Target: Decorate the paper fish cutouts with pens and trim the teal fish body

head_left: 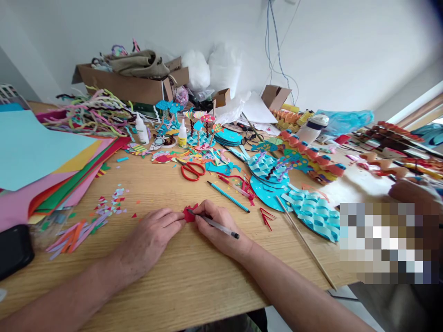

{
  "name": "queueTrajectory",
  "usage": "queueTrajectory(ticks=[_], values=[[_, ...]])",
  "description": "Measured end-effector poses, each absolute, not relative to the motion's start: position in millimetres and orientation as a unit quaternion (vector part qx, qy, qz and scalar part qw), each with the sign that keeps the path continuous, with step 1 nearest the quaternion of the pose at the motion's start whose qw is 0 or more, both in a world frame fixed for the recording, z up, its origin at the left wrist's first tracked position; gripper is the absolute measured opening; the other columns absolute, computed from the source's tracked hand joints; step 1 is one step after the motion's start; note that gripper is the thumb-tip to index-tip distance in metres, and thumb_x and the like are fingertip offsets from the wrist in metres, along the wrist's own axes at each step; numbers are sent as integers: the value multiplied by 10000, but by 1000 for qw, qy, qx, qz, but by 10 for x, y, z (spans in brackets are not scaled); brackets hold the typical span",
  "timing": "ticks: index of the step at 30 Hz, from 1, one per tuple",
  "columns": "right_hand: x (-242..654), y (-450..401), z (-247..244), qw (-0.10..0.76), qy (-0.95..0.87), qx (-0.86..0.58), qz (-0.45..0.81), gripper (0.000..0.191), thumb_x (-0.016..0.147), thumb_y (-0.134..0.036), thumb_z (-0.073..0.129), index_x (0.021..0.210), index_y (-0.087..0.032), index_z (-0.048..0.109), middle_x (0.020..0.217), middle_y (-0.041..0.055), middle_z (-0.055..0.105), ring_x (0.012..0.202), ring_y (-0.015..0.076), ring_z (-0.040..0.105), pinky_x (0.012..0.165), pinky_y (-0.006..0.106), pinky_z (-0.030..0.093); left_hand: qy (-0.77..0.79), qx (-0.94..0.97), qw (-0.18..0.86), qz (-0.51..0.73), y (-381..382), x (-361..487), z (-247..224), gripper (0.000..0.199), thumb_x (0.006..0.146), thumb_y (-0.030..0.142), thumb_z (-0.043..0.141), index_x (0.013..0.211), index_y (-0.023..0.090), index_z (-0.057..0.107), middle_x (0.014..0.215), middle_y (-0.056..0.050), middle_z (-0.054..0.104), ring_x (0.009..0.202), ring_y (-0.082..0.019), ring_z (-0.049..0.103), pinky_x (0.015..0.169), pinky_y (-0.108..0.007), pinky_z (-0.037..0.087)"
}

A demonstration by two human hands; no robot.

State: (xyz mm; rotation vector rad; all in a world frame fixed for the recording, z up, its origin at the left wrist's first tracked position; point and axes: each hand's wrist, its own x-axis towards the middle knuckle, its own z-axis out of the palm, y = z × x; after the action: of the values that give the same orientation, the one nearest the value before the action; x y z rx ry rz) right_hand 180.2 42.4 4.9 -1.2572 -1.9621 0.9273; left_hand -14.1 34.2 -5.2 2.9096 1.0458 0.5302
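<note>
On the wooden table (138, 263) in front of me lies a small red paper cutout (188, 215) with a jagged edge. My left hand (157, 230) holds it at its left side with the fingertips, fingers close together; the thumb is mostly hidden. My right hand (219, 230) is closed around a gel pen (219, 225) with a clear barrel and black end, its tip on the red paper. Just beyond are a blue felt-tip pen (228, 196), a red pen (235, 186) and red-handled scissors (192, 170). Thin red paper strips (266, 218) lie to the right.
Coloured paper sheets (41, 147) and a black phone (15, 251) are at left, near paper scraps (112, 203). Glue bottles (141, 129) stand farther back. Blue paper-scale crafts (311, 212) and a wooden stick (304, 242) lie right. Another person's hand (411, 193) is at far right.
</note>
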Motion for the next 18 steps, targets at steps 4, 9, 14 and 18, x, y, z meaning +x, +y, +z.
queueTrajectory(ticks=[4, 9, 14, 18], values=[[1808, 427, 38, 316, -741, -482, 344, 109, 767, -98, 477, 809, -184, 528, 734, -4, 634, 611, 98, 545, 564, 208, 401, 334, 928, -1, 165, 342, -144, -42, 366, 865, 10, 330, 1056, 122, 621, 1053, -72, 653, 964, -192, 556, 852, -361, 508], [1812, 428, 43, 321, -740, -480, 344, 100, 770, -101, 481, 797, -185, 527, 742, -4, 637, 611, 96, 543, 561, 206, 401, 337, 927, -4, 165, 349, -155, -61, 380, 861, 5, 325, 1066, 131, 620, 1064, -64, 654, 976, -192, 556, 862, -363, 504], [1814, 427, 48, 313, -746, -489, 326, 89, 767, -109, 484, 784, -186, 524, 708, -10, 619, 601, 98, 530, 565, 213, 397, 339, 926, 5, 168, 346, -157, -79, 380, 863, 14, 330, 1074, 143, 618, 1071, -64, 649, 985, -190, 550, 863, -365, 505], [1813, 427, 54, 313, -744, -499, 315, 79, 764, -114, 481, 769, -185, 516, 682, -12, 602, 586, 99, 512, 561, 216, 387, 338, 925, 10, 171, 342, -156, -84, 374, 865, 16, 329, 1077, 130, 615, 1076, -73, 644, 983, -197, 545, 859, -373, 507]])
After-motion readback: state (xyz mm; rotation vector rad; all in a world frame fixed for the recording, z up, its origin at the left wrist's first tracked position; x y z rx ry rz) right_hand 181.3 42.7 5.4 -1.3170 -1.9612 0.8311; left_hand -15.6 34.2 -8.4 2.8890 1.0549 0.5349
